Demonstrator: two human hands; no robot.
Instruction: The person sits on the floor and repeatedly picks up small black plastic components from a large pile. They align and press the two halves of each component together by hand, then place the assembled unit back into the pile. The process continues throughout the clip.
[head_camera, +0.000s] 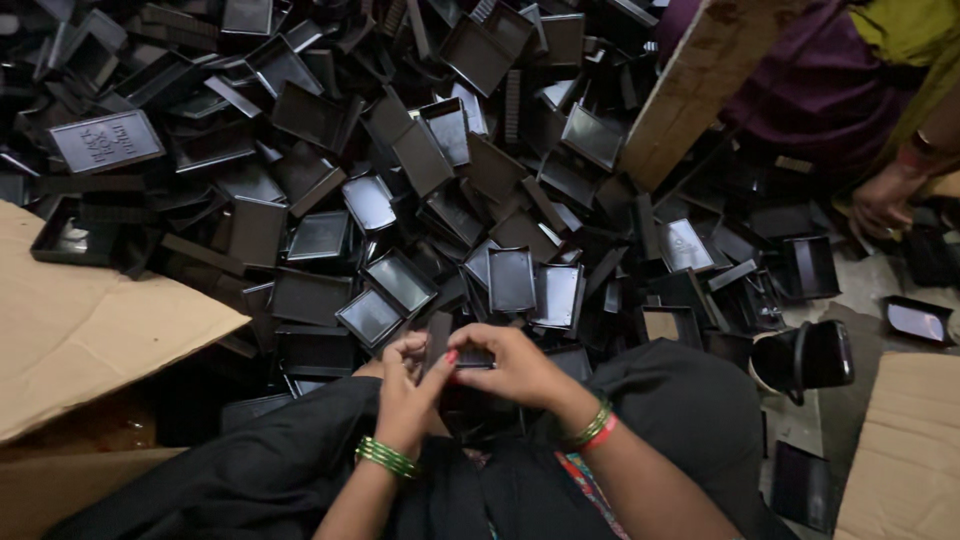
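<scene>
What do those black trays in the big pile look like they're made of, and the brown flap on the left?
The black trays look like moulded plastic: thin walls, sharp rims, and a glossy sheen where light hits their flat bottoms. The small black piece between the left hand and right hand seems the same. The brown flap looks like cardboard: matte, creased, with a raw edge.
</scene>
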